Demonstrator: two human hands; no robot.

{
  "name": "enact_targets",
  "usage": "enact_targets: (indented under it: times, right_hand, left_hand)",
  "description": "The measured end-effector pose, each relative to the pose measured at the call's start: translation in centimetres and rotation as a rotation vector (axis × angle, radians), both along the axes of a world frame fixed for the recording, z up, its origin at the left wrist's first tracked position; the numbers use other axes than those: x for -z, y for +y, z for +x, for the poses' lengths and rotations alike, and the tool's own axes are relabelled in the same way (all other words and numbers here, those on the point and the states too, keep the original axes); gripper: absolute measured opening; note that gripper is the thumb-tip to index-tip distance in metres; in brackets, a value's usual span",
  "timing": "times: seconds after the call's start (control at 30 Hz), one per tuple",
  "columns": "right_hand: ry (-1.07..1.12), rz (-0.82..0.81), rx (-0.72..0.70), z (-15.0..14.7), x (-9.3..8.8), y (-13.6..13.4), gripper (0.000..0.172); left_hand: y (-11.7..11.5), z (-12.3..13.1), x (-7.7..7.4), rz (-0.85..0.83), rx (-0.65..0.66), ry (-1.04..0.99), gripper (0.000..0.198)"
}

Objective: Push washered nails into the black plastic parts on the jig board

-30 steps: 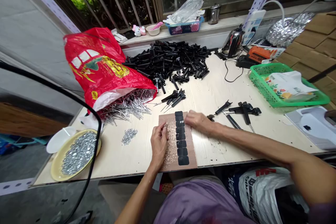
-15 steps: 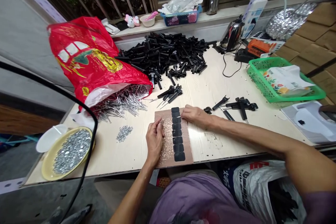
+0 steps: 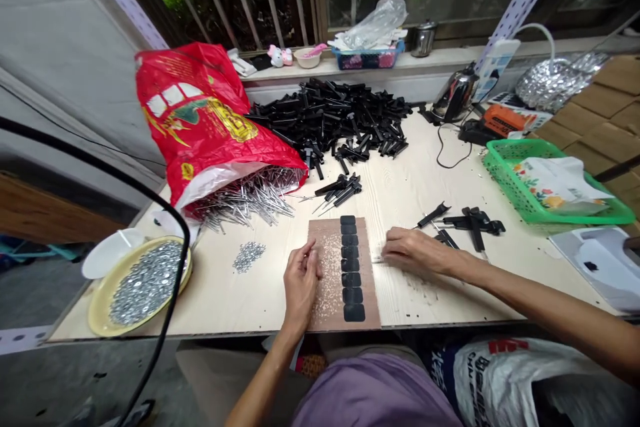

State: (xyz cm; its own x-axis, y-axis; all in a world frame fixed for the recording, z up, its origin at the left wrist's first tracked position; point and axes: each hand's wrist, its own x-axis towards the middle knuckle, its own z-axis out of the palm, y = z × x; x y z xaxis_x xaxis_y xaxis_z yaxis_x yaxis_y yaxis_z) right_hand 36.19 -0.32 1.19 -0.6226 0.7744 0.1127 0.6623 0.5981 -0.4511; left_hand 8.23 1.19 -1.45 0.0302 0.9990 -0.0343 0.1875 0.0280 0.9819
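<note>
A brown board (image 3: 370, 293) lies at the table's front edge, with a column of several black rounded pads (image 3: 353, 278) on it and pale specks to their left. My left hand (image 3: 301, 283) rests on the board's left edge, fingers curled and thumb drawn in; whatever they hold, if anything, is hidden. Just right of the board, my right hand (image 3: 413, 250) is closed over the table. A thin, light-coloured tip pokes out from its fingers, too small to name. Several black plastic pieces with metal pins (image 3: 473, 221) lie beyond the right hand.
Behind the board are a few black tools (image 3: 343, 190) and a large black heap (image 3: 330, 117). On the left, a red bag (image 3: 200, 127) spills metal pins (image 3: 250, 197); a yellow bowl (image 3: 97, 310) holds metal discs. A green basket (image 3: 510, 190) stands at right.
My right hand has drawn back from the pads, off the board to the right. My left hand stays at the board's left edge. The whole view has shifted slightly.
</note>
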Motion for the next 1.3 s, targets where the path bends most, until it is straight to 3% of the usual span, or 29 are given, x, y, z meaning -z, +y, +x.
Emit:
enact_targets:
  times: [0.1,0.2,0.37,0.47,0.53,0.7,0.93,1.17,1.3]
  right_hand:
    - [-0.125,0.068,0.079,0.9,-1.7,1.9,0.026]
    - [-0.149,0.227,0.144,-1.4,-1.8,5.9,0.027]
    - [-0.236,0.348,0.028,-6.8,1.5,13.1,0.024]
    - [-0.294,0.39,-0.028,-7.8,3.5,15.5,0.022]
    - [-0.313,0.415,-0.033,-7.8,4.4,16.2,0.024]
    - [-0.27,0.424,-0.005,-7.5,4.5,15.9,0.028]
    - [-0.011,0.351,0.076,-7.1,1.9,12.6,0.028]
    - [0.252,0.256,0.156,-10.2,0.2,9.5,0.03]
    - [0.376,0.151,0.135,-13.4,-0.4,7.7,0.029]
  left_hand:
    - [-0.2,-1.7,-0.2,0.025,-0.027,0.043,0.036]
    - [0.7,-4.2,-0.3,0.139,-0.127,0.164,0.032]
    - [2.8,-10.8,0.0,0.3,-0.301,0.52,0.025]
    - [3.0,-14.2,0.3,0.341,-0.281,0.704,0.024]
    - [3.2,-15.0,0.4,0.37,-0.232,0.796,0.024]
    - [4.8,-13.5,0.4,0.458,-0.053,0.98,0.023]
    - [7.1,-11.8,0.5,0.455,0.151,1.088,0.017]
    - [7.7,-12.1,0.7,0.327,0.11,0.97,0.009]
    - [7.4,-11.9,-0.2,0.232,-0.051,0.593,0.008]
